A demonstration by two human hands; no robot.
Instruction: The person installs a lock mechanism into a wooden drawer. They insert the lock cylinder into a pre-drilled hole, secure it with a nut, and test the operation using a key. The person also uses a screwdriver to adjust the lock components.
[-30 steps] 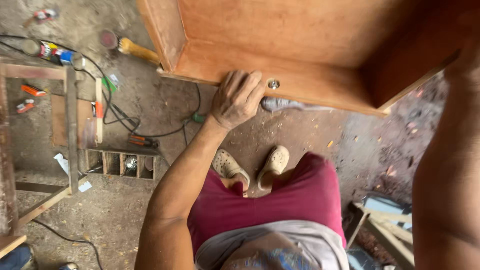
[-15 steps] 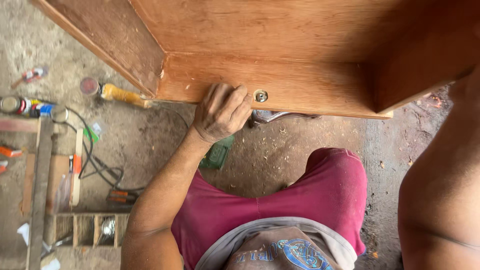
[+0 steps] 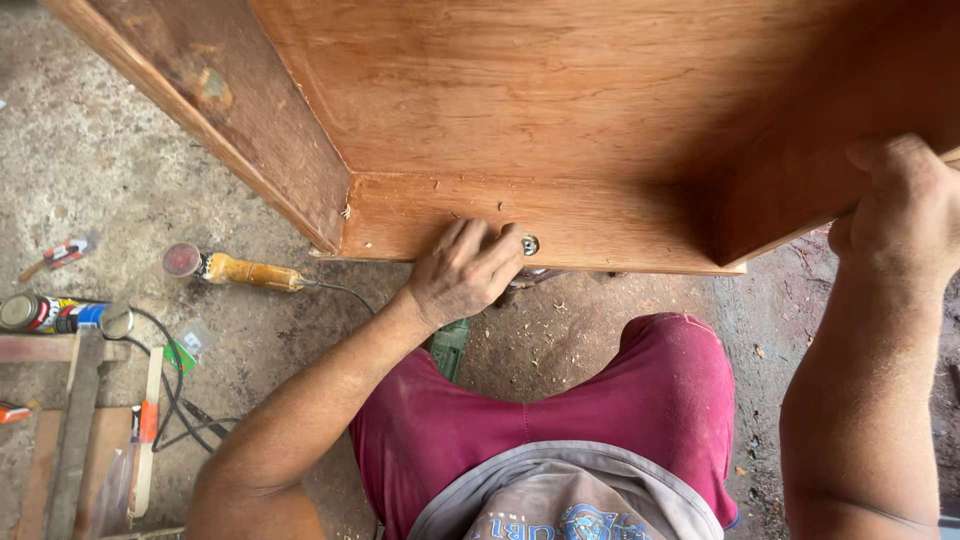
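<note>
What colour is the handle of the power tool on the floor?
Yellow-orange; the power tool shows in the head view.

Rough concrete floor (image 3: 90, 170) — dusty, strewn with sawdust (image 3: 560, 340) — under soft daylight.

soft even daylight, no glare, faint shadow inside the wooden box (image 3: 560, 100), sharp focus, slight edge stretch

Yellow-handled power tool (image 3: 245, 271), black cable (image 3: 165, 385), spray can (image 3: 40, 313), green packet (image 3: 183, 353)
</note>
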